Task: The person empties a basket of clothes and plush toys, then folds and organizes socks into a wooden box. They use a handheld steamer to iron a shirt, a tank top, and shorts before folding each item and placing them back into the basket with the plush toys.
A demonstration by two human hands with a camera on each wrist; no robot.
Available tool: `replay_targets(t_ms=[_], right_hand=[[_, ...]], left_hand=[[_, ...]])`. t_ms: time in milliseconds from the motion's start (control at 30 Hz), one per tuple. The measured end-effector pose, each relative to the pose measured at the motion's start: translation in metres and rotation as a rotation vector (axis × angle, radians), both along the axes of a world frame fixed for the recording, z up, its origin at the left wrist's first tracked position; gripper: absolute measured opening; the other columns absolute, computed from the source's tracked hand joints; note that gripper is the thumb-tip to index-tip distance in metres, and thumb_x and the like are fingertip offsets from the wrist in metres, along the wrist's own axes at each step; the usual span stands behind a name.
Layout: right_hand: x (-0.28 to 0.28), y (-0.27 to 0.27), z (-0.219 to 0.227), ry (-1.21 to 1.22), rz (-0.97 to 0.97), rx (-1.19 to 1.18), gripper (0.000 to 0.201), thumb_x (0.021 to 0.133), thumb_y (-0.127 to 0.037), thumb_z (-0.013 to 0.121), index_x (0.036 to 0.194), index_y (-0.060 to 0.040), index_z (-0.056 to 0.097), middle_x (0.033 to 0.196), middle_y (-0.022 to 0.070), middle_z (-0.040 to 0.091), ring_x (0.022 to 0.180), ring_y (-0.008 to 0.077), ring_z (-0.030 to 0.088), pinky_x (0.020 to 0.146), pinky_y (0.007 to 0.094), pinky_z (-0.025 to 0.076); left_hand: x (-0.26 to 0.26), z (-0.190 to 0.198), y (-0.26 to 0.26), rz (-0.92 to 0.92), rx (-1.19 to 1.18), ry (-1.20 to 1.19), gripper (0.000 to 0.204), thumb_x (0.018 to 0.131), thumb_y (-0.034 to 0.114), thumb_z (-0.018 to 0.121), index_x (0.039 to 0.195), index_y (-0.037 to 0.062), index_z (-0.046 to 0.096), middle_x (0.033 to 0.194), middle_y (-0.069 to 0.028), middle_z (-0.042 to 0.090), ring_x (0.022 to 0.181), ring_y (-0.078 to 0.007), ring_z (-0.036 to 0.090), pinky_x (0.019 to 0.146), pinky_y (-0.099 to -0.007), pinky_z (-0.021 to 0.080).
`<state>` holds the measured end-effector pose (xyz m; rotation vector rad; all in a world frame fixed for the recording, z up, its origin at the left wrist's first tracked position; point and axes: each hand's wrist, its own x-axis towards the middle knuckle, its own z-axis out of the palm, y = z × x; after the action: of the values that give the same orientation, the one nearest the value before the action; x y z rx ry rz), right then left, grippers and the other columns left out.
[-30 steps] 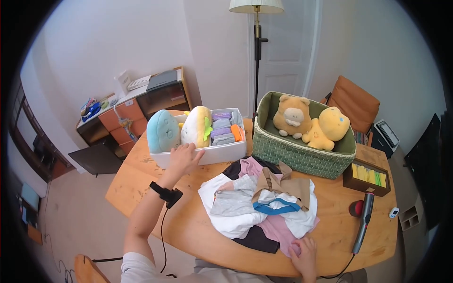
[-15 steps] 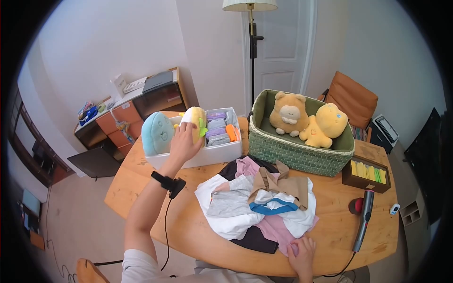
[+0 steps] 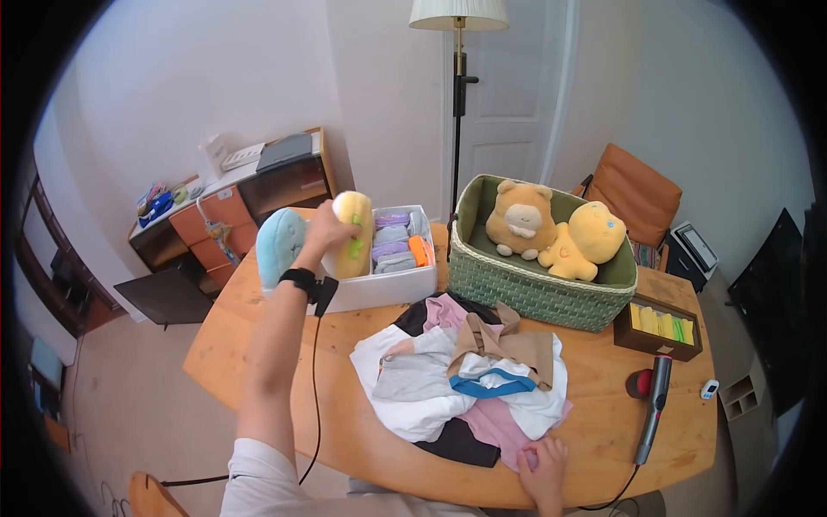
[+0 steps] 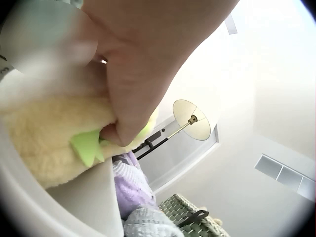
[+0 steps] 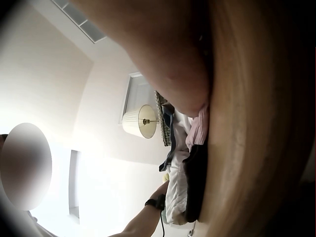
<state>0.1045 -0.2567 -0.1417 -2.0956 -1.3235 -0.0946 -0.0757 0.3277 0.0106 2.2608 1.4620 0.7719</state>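
My left hand [image 3: 326,228] grips a yellow-and-white plush toy [image 3: 354,256] with green leaf-like bits, its thumb beside the green felt in the left wrist view. The plush stands in a white box [image 3: 379,293], next to a light blue plush [image 3: 277,246] that my wrist partly covers. Rolled purple, grey and orange cloth items [image 3: 394,246] fill the box's right side. At the table's front edge my right hand [image 3: 544,470] rests on a pink garment [image 3: 495,428], part of a heap of white, grey, tan and black clothes [image 3: 431,379].
A green woven basket [image 3: 534,289] holds a brown plush [image 3: 521,220] and a yellow plush [image 3: 586,241]. To the right are a brown box [image 3: 659,345] of yellow and green packets, a corded styling tool [image 3: 655,409] and a small white device [image 3: 709,389]. A floor lamp [image 3: 458,17] stands behind.
My left hand has moved from the white box's front edge up onto the yellow-and-white plush and now grips it; the plush has turned upright. My right hand has stayed on the pink garment.
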Motion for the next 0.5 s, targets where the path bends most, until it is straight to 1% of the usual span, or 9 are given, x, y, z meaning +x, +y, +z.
replay_targets(t_ms=[100, 167, 200, 300, 333, 367, 400, 467, 500], right_hand=[[-0.003, 0.001, 0.001, 0.025, 0.0, -0.013, 0.014, 0.08, -0.017, 0.075, 0.086, -0.0099, 0.064, 0.088, 0.0082, 0.059, 0.087, 0.033, 0.054, 0.079, 0.0439, 0.039], [-0.004, 0.002, 0.005, 0.053, 0.004, -0.039, 0.014, 0.08, -0.017, 0.075, 0.087, -0.0099, 0.064, 0.088, 0.0083, 0.059, 0.087, 0.0331, 0.054, 0.079, 0.0438, 0.039], [-0.004, 0.002, 0.007, 0.044, 0.004, -0.032, 0.014, 0.08, -0.016, 0.075, 0.086, -0.0098, 0.064, 0.088, 0.0085, 0.059, 0.087, 0.0329, 0.054, 0.079, 0.0435, 0.039], [-0.005, 0.001, 0.009, 0.055, 0.002, -0.04, 0.016, 0.079, -0.016, 0.076, 0.088, -0.0093, 0.064, 0.089, 0.0088, 0.059, 0.088, 0.0329, 0.055, 0.08, 0.0427, 0.039], [-0.004, 0.0, 0.011, 0.065, 0.01, -0.046, 0.017, 0.079, -0.015, 0.076, 0.09, -0.0089, 0.064, 0.09, 0.009, 0.059, 0.09, 0.033, 0.056, 0.08, 0.0421, 0.04], [-0.002, -0.001, 0.016, 0.058, -0.022, -0.047, 0.017, 0.079, -0.015, 0.076, 0.09, -0.0089, 0.064, 0.09, 0.009, 0.059, 0.09, 0.033, 0.056, 0.08, 0.0421, 0.04], [0.0, -0.001, 0.024, 0.11, 0.0, 0.001, 0.02, 0.079, -0.014, 0.076, 0.092, -0.0079, 0.063, 0.091, 0.0102, 0.06, 0.091, 0.034, 0.058, 0.081, 0.0428, 0.041], [0.011, 0.002, 0.047, 0.155, 0.009, 0.048, 0.022, 0.079, -0.014, 0.076, 0.094, -0.0069, 0.063, 0.093, 0.0115, 0.06, 0.093, 0.0351, 0.059, 0.081, 0.0435, 0.043], [0.024, 0.005, 0.065, 0.108, 0.031, 0.057, 0.024, 0.079, -0.013, 0.076, 0.096, -0.0057, 0.062, 0.095, 0.0132, 0.06, 0.095, 0.0367, 0.059, 0.082, 0.0444, 0.045]], left_hand=[[-0.014, 0.028, -0.023, -0.127, 0.145, -0.405, 0.07, 0.063, 0.021, 0.083, 0.124, -0.0009, 0.056, 0.118, -0.0182, 0.064, 0.11, -0.032, 0.064, 0.096, -0.0405, 0.052], [-0.033, 0.051, -0.057, -0.298, 0.242, -0.489, 0.072, 0.065, 0.015, 0.081, 0.129, 0.0003, 0.051, 0.117, -0.0145, 0.061, 0.109, -0.0288, 0.063, 0.095, -0.0388, 0.052], [-0.042, 0.072, -0.099, -0.308, 0.152, -0.432, 0.076, 0.063, 0.013, 0.081, 0.131, 0.0019, 0.049, 0.12, -0.0148, 0.056, 0.114, -0.0309, 0.059, 0.098, -0.0392, 0.049], [-0.072, 0.078, -0.18, -0.514, 0.49, -0.164, 0.078, 0.06, 0.01, 0.079, 0.131, 0.0035, 0.048, 0.129, -0.0201, 0.048, 0.127, -0.0403, 0.046, 0.108, -0.0454, 0.04], [-0.082, 0.053, -0.189, -0.615, 0.501, -0.173, 0.078, 0.062, 0.011, 0.078, 0.133, 0.0046, 0.048, 0.134, -0.0213, 0.047, 0.129, -0.0424, 0.044, 0.111, -0.0483, 0.038], [-0.094, 0.038, -0.21, -0.709, 0.437, -0.054, 0.081, 0.062, 0.012, 0.078, 0.137, 0.0067, 0.048, 0.139, -0.0215, 0.045, 0.132, -0.0438, 0.042, 0.114, -0.0517, 0.034], [-0.103, 0.02, -0.224, -0.791, 0.293, 0.029, 0.08, 0.063, 0.014, 0.077, 0.138, 0.0086, 0.05, 0.141, -0.0215, 0.045, 0.135, -0.0453, 0.041, 0.115, -0.0553, 0.032], [-0.111, 0.002, -0.251, -0.822, 0.211, 0.308, 0.073, 0.065, 0.015, 0.076, 0.134, 0.0107, 0.054, 0.141, -0.0205, 0.045, 0.135, -0.0444, 0.041, 0.115, -0.0568, 0.033], [-0.117, -0.012, -0.256, -0.835, 0.207, 0.303, 0.073, 0.065, 0.015, 0.076, 0.134, 0.0107, 0.054, 0.141, -0.0205, 0.045, 0.135, -0.0444, 0.041, 0.115, -0.0568, 0.033]])
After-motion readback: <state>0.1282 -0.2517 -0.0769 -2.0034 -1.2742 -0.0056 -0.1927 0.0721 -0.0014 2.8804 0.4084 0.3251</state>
